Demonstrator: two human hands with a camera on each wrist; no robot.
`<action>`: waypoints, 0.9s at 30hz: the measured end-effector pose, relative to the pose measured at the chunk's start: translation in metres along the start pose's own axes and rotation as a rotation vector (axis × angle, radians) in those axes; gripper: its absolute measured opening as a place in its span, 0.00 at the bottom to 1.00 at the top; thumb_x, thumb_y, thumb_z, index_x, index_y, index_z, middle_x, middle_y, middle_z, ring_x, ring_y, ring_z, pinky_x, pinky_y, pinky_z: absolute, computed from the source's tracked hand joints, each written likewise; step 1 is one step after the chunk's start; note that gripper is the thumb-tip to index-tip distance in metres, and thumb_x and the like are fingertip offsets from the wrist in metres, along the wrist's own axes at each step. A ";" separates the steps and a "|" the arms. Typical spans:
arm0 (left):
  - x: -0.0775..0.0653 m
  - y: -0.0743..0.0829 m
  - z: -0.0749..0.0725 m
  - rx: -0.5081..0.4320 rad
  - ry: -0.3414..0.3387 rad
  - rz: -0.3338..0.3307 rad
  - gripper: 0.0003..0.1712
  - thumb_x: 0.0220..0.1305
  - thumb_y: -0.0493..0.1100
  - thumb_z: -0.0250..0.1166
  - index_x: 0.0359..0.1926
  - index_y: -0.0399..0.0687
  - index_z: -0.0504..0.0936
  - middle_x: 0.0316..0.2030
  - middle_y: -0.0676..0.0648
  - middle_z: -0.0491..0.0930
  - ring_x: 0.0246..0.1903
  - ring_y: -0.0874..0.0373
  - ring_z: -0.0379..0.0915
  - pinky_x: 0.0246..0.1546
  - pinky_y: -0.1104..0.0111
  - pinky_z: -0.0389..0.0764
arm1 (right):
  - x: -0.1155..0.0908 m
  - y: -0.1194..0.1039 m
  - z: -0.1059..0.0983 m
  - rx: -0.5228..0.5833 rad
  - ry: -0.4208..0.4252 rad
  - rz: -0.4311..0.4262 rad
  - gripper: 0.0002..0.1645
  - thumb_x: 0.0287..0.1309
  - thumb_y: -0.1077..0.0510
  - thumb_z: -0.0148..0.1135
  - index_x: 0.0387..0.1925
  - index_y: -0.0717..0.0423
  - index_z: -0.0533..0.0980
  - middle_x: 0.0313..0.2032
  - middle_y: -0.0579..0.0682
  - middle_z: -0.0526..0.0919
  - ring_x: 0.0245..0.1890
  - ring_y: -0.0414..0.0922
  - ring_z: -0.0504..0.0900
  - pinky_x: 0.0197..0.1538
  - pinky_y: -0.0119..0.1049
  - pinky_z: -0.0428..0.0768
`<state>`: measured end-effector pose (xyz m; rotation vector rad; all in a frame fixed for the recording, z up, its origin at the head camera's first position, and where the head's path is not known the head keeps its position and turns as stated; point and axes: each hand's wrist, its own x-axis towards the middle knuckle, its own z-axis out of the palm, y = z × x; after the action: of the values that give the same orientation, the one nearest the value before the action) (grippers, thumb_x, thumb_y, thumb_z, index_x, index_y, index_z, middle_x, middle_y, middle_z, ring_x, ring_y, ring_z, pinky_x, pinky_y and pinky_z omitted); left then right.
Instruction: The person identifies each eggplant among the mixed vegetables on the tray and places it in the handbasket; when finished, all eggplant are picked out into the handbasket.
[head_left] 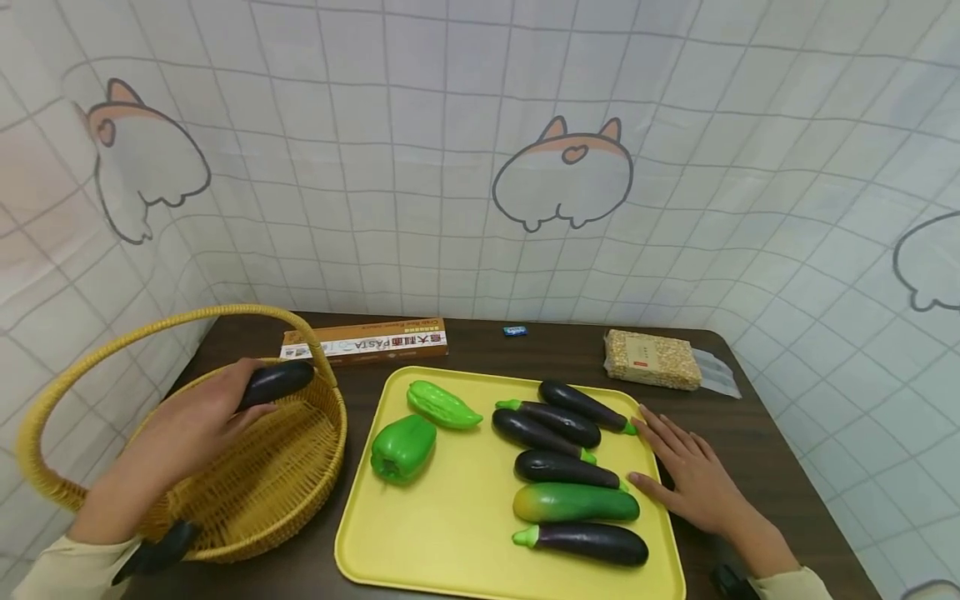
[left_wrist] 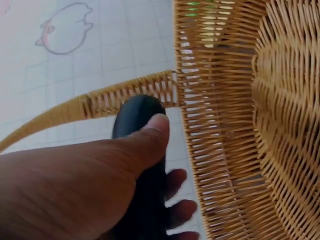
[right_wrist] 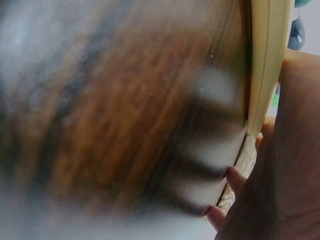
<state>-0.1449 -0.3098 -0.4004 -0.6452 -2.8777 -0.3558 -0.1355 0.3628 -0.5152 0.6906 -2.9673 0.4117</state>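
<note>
My left hand [head_left: 206,410] grips a dark eggplant [head_left: 276,383] over the wicker basket [head_left: 330,467]; in the left wrist view the thumb lies along the eggplant [left_wrist: 142,112] with the fingers round its far side. Beneath the hand, the part of the basket floor that shows is bare weave. At the right edge of the yellow tray [head_left: 450,533], my right hand [head_left: 693,479] rests with spread, fairly straight fingers, its fingertips near the eggplant stems. Several eggplants [head_left: 581,543] and a green cucumber-like vegetable [head_left: 576,502] lie on the tray's right side.
A green bell pepper [head_left: 403,450] and a bumpy green vegetable [head_left: 444,405] lie on the tray's left. Behind are a pasta box [head_left: 367,342], a small blue packet [head_left: 515,331] and a bag of grains [head_left: 652,360]. The basket's tall handle [head_left: 187,315] arches over the left arm.
</note>
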 end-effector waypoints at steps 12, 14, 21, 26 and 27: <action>0.009 -0.018 0.008 -0.024 -0.184 -0.108 0.30 0.74 0.48 0.70 0.58 0.31 0.66 0.38 0.40 0.77 0.32 0.49 0.75 0.33 0.53 0.74 | 0.000 0.001 0.002 0.004 0.003 -0.005 0.49 0.73 0.37 0.64 0.84 0.48 0.56 0.83 0.53 0.51 0.77 0.65 0.56 0.68 0.74 0.54; 0.010 -0.022 0.011 -0.055 -0.214 -0.137 0.31 0.75 0.48 0.69 0.60 0.29 0.65 0.41 0.37 0.78 0.36 0.45 0.78 0.35 0.50 0.75 | 0.000 0.000 0.002 0.004 0.005 -0.004 0.49 0.72 0.37 0.64 0.84 0.48 0.56 0.83 0.53 0.52 0.77 0.65 0.56 0.68 0.74 0.54; 0.009 -0.036 0.025 -0.081 -0.271 -0.180 0.31 0.74 0.47 0.70 0.59 0.24 0.68 0.41 0.32 0.79 0.37 0.40 0.80 0.35 0.48 0.77 | 0.001 0.000 0.002 0.005 0.003 0.003 0.49 0.73 0.36 0.63 0.84 0.47 0.56 0.83 0.52 0.51 0.78 0.64 0.56 0.68 0.74 0.53; 0.005 -0.043 0.036 -0.048 -0.288 -0.177 0.37 0.72 0.47 0.71 0.62 0.18 0.68 0.51 0.20 0.77 0.50 0.25 0.78 0.47 0.38 0.77 | 0.002 0.000 0.002 0.009 -0.003 0.008 0.49 0.73 0.37 0.63 0.84 0.47 0.56 0.83 0.52 0.51 0.78 0.65 0.56 0.68 0.74 0.53; 0.004 -0.043 0.037 -0.045 -0.290 -0.179 0.37 0.72 0.47 0.71 0.62 0.18 0.68 0.51 0.20 0.77 0.50 0.25 0.78 0.48 0.38 0.77 | 0.001 0.000 0.002 0.008 -0.003 0.009 0.49 0.73 0.37 0.63 0.84 0.47 0.56 0.83 0.53 0.52 0.78 0.65 0.56 0.68 0.74 0.53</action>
<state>-0.1716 -0.3363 -0.4435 -0.4816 -3.2248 -0.3797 -0.1368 0.3617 -0.5168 0.6803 -2.9744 0.4235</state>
